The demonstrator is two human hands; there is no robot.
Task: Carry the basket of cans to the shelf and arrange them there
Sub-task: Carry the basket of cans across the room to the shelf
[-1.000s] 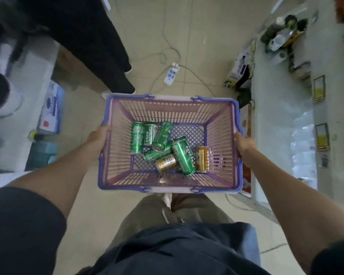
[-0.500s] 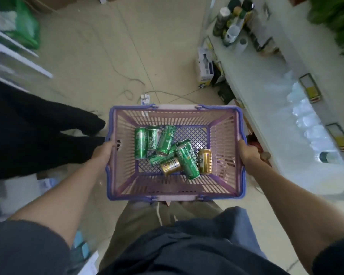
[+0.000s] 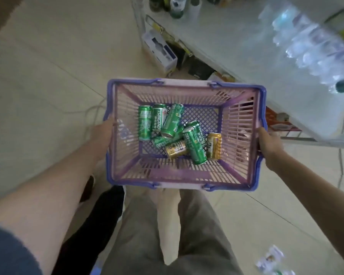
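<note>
Tiled floor (image 3: pixel 48 66), slatted plastic basket (image 3: pixel 125 155), cylindrical cans (image 3: pixel 173 121)

Pink slatted basket (image 3: pixel 127 155) with purple rim, green cans (image 3: pixel 194 144), gold cans (image 3: pixel 213 145)

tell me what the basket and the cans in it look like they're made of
Basket: looks like moulded plastic, matte pink slatted walls with a purple rim and mesh floor; the thin, even slats suggest it. Green cans and gold cans: probably thin metal, likely aluminium, with glossy printed sides and bare silvery rims that catch light. The left hand and right hand grip the rim.
</note>
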